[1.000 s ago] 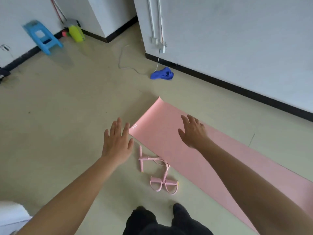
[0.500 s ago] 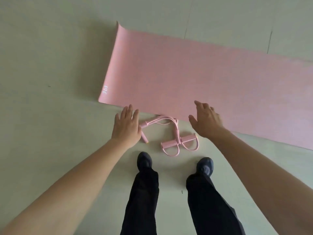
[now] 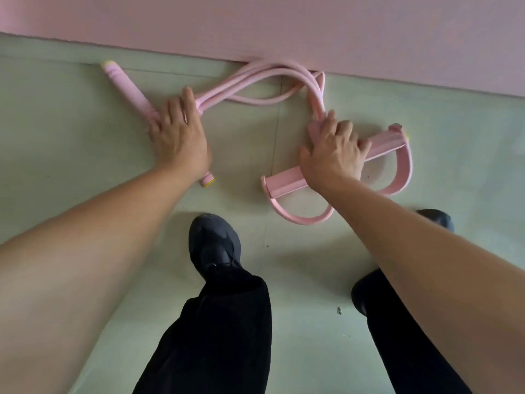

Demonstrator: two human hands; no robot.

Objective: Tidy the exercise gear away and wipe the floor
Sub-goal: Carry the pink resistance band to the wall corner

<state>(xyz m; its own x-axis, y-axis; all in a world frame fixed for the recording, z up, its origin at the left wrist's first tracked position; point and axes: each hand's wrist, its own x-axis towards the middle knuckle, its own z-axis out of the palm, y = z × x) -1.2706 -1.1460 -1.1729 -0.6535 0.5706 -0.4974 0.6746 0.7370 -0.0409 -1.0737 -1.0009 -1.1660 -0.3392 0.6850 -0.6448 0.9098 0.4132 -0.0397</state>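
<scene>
Left hand [image 3: 181, 137] and right hand [image 3: 335, 155] press flat on the pink pedal puller [image 3: 287, 180].

Left hand [image 3: 180, 137] on pink handle bar [image 3: 127, 86], right hand [image 3: 333, 155] on foot pedal [image 3: 287, 180], beside mat [image 3: 255, 24].

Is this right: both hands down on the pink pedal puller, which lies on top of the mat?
Not quite. The head view shows the left hand and right hand on the puller, but it lies on the floor beside the mat, only its tubes reaching the mat's edge.
</scene>
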